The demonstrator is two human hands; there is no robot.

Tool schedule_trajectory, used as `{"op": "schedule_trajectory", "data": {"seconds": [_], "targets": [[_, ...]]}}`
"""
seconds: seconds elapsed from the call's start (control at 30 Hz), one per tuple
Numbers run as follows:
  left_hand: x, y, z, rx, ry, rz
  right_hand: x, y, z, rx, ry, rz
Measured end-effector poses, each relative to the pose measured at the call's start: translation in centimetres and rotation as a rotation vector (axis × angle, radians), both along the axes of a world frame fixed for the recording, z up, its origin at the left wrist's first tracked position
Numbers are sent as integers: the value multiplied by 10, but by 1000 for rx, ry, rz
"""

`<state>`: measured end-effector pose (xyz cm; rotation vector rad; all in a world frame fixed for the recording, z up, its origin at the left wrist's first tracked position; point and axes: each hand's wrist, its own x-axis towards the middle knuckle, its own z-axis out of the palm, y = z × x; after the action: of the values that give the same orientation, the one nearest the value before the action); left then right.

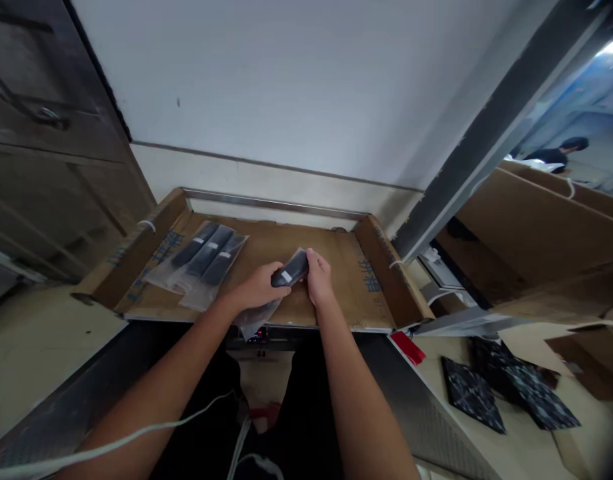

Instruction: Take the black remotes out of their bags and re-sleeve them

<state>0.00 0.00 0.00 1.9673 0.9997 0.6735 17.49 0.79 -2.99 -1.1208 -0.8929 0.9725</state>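
Observation:
Between my two hands is a dark, folded item in a clear plastic bag [292,268], with a small white label on its face. My left hand [263,285] grips its left end, and my right hand [317,273] has its fingers closed round the right end. Loose plastic from the bag hangs below my left hand, over the front edge of the cardboard-lined table [331,307]. To the left lie several similar dark items in clear bags [209,257], side by side, each with a white label. I cannot tell what the dark items are.
Cardboard walls [391,273] stand at both sides of the table. A large cardboard box [541,240] is at the right. Dark patterned pieces [511,383] and a red piece [409,347] lie low on the right. A white cable [186,420] crosses my left arm. Another person [556,155] is far right.

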Motion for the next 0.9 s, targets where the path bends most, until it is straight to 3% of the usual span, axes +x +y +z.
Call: {"op": "schedule_trajectory", "data": {"seconds": [0.17, 0.4, 0.57, 0.73, 0.9], "targets": [[-8, 3, -3, -129, -129, -77, 1, 1, -1, -3, -25, -27], [-18, 6, -8, -392, -356, 5, -3, 0, 0, -33, 37, 36], [-18, 4, -8, -378, -350, -64, -4, 0, -4, 31, -31, -6], [-20, 4, -8, -478, -393, -66, -3, 2, -9, 48, -190, -71], [-22, 7, -11, -551, -474, -63, -2, 3, -10, 15, -125, -149]]}}
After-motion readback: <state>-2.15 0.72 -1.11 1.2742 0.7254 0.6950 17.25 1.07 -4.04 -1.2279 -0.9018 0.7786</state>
